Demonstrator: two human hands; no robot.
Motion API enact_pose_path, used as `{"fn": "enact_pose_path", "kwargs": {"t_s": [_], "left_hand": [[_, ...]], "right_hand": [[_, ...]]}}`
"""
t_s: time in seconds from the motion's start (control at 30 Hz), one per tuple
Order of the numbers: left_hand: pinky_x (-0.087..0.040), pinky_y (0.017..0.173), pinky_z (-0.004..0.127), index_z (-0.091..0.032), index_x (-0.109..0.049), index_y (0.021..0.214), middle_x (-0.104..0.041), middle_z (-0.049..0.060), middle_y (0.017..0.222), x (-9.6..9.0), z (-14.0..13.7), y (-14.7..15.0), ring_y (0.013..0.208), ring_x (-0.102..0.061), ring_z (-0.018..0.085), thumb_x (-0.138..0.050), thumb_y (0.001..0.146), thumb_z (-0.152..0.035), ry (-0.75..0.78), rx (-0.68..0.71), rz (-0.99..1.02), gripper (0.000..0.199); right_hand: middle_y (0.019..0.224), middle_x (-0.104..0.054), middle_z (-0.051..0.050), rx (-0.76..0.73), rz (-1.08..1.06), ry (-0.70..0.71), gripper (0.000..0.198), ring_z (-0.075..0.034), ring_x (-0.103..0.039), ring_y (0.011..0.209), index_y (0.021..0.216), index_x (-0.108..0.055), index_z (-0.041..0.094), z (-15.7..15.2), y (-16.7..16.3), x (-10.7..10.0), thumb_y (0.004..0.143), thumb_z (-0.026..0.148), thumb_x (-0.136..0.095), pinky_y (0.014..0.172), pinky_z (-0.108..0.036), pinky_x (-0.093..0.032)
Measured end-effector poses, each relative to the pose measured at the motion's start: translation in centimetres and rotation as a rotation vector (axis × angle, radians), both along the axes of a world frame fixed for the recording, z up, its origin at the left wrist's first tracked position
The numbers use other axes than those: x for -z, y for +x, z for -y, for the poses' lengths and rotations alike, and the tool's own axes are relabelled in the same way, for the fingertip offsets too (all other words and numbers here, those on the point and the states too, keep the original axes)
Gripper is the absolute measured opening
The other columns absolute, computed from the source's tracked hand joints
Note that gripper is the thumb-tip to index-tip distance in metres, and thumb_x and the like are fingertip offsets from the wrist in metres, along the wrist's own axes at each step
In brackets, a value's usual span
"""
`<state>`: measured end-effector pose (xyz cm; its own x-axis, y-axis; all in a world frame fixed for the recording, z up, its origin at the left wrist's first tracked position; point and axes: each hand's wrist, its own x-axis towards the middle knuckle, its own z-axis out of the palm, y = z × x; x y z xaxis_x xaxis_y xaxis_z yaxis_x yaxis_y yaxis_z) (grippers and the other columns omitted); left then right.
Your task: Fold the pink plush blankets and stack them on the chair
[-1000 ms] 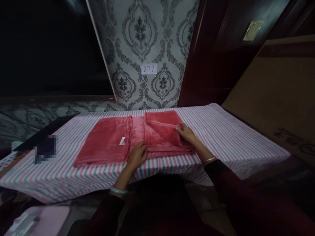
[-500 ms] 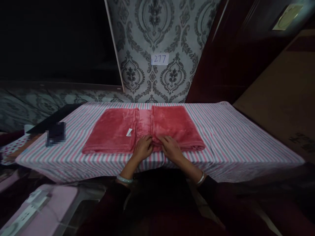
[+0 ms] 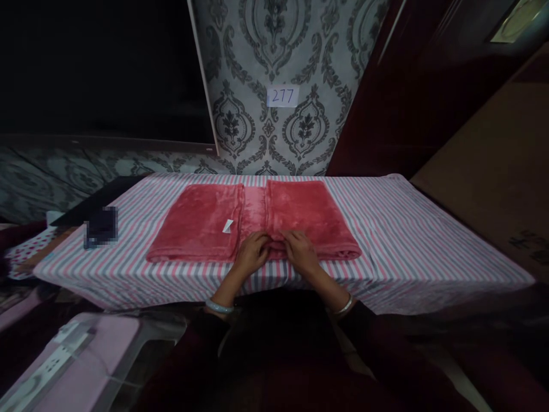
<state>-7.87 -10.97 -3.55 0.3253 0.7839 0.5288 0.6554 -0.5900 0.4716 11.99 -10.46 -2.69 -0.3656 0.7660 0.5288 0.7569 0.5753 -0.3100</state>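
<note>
Blanket (image 3: 311, 212) lies folded on the cloth (image 3: 412, 229); my left hand (image 3: 253, 252) and right hand (image 3: 302, 252) curl at its near edge, whether pinching I can't tell. Even pressure should lay it flat.

Numbered paper (image 3: 283, 96) on patterned wallpaper (image 3: 269, 144)

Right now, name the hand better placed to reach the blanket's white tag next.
Left, probably: the left hand is nearer the tag; the right hand touches the blanket farther right.
</note>
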Motion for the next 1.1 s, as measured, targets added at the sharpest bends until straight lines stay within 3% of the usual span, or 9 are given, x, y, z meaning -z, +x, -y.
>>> {"fn": "enact_pose_path", "kwargs": {"t_s": [0.13,0.3,0.57,0.77,0.9,1.03,1.1], "left_hand": [[-0.053,0.096,0.041,-0.021,-0.067,0.103,-0.067,0.010,0.115,-0.1,0.0,-0.1,0.108,-0.063,0.024,-0.054,0.083,-0.012,0.021,-0.009,0.016,0.025],[-0.053,0.087,0.039,-0.020,-0.064,0.086,-0.066,0.009,0.096,-0.1,0.0,-0.2,0.094,-0.062,0.025,-0.056,0.075,-0.012,-0.006,-0.024,-0.053,0.017],[-0.053,0.082,0.037,-0.020,-0.066,0.085,-0.067,0.007,0.087,0.1,0.1,-0.2,0.087,-0.063,0.022,-0.054,0.079,-0.012,0.034,-0.049,-0.003,0.016],[-0.056,0.078,0.036,-0.019,-0.067,0.089,-0.071,0.005,0.086,0.3,0.0,-1.1,0.082,-0.067,0.020,-0.049,0.086,-0.016,-0.036,-0.087,0.259,0.019],[-0.055,0.096,0.043,-0.018,-0.071,0.104,-0.075,0.009,0.107,-1.0,-1.6,-0.3,0.103,-0.069,0.024,-0.043,0.091,-0.014,-0.032,-0.175,0.283,0.031],[-0.039,0.119,0.049,-0.017,-0.061,0.136,-0.060,0.014,0.146,-4.0,-6.0,3.0,0.138,-0.052,0.026,-0.044,0.097,-0.024,-0.123,-0.005,-0.001,0.043],[-0.029,0.124,0.054,-0.017,-0.055,0.144,-0.049,0.016,0.156,-5.1,-8.6,4.4,0.149,-0.040,0.029,-0.049,0.097,-0.031,-0.243,-0.013,-0.184,0.049]], "right_hand": [[0.116,-0.072,-0.013,-0.001,0.045,0.002,0.044,-0.027,-0.060,0.107,0.133,-0.067,0.020,0.5,-0.4,0.2,0.098,0.012,-0.042,0.093,-0.043,-0.049],[0.125,-0.070,-0.014,0.011,0.156,-0.048,0.036,-0.030,-0.058,0.109,0.130,-0.067,0.019,1.6,-1.4,0.3,0.096,0.021,-0.055,0.089,-0.044,-0.048],[0.124,-0.070,-0.014,0.081,0.175,-0.042,0.040,-0.031,-0.057,0.107,0.131,-0.066,0.020,0.7,-2.8,0.0,0.092,0.017,-0.058,0.087,-0.045,-0.047],[0.131,-0.070,-0.012,0.008,0.131,0.039,0.043,-0.031,-0.055,0.121,0.128,-0.070,0.021,0.4,-2.7,1.4,0.090,0.008,-0.053,0.099,-0.048,-0.043],[0.136,-0.068,-0.012,0.029,0.090,0.062,0.044,-0.031,-0.054,0.128,0.126,-0.071,0.020,0.4,-3.1,3.1,0.088,0.006,-0.054,0.106,-0.050,-0.041],[0.135,-0.069,-0.010,0.011,0.071,0.065,0.044,-0.031,-0.054,0.129,0.127,-0.071,0.020,0.3,-3.2,3.8,0.089,0.006,-0.054,0.107,-0.050,-0.041],[0.132,-0.070,-0.010,0.007,0.064,0.069,0.044,-0.031,-0.056,0.128,0.127,-0.071,0.021,0.2,-3.2,4.0,0.088,0.007,-0.055,0.107,-0.049,-0.042]]}}
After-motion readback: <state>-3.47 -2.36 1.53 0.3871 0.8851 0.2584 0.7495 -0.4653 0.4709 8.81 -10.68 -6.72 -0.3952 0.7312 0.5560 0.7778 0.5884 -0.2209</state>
